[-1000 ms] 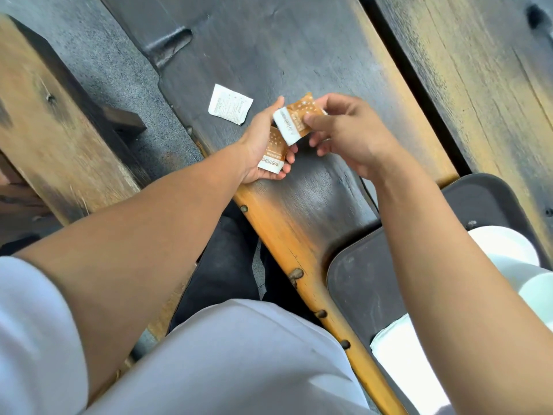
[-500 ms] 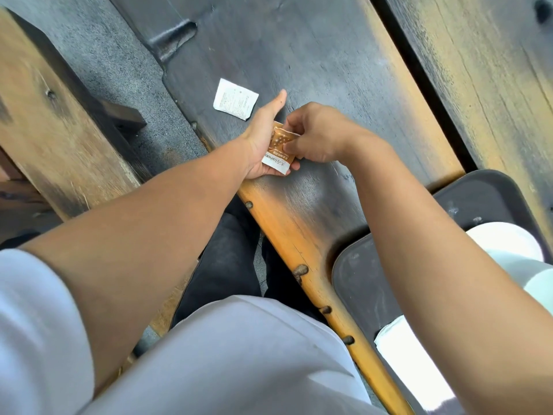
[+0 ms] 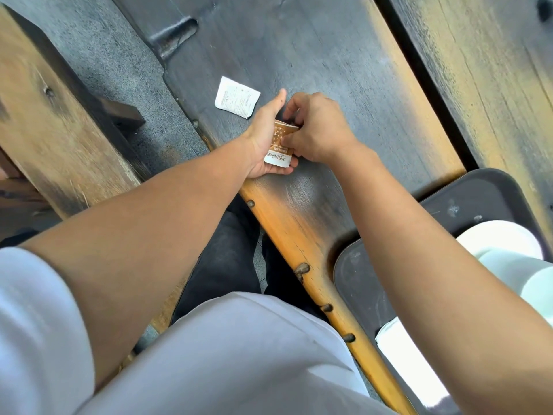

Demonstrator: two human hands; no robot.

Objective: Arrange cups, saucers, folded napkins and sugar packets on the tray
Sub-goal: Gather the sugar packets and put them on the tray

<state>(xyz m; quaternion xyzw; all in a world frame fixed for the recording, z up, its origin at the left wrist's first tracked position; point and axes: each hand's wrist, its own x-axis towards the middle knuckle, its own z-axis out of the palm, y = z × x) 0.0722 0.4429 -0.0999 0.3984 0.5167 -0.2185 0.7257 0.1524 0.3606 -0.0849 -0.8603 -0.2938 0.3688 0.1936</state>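
A: What sits at the centre of the view?

B: Orange sugar packets (image 3: 279, 145), brown-orange with a white printed end, pressed together as a small stack; whether it is 2 or more cannot be told, since the hands cover most of it.

A: How are the hands placed?

B: The left hand (image 3: 263, 139) cups the stack from 9 o'clock, palm turned toward it, thumb pointing to 12 o'clock. The right hand (image 3: 318, 128) closes on the same stack from 3 o'clock, its fingertips (image 3: 284, 142) pinching the orange face. Both hands meet on the packets, just above the dark wooden tabletop (image 3: 329, 55).

A: What lies nearby?

B: 1 white sugar packet (image 3: 238, 97) lies flat on the tabletop at 11 o'clock from the hands, close to the left thumb but apart from it.

A: And the tray?

B: The dark tray (image 3: 356, 280) sits at 4 o'clock, well apart from the hands, partly hidden by the right forearm. On it, a white cup (image 3: 505, 250) stands toward its far side, and a white folded napkin (image 3: 401, 354) lies at its near edge.

A: Anything beyond?

B: A wooden bench (image 3: 45, 115) at 9 o'clock, and the person's white shirt at 6 o'clock.
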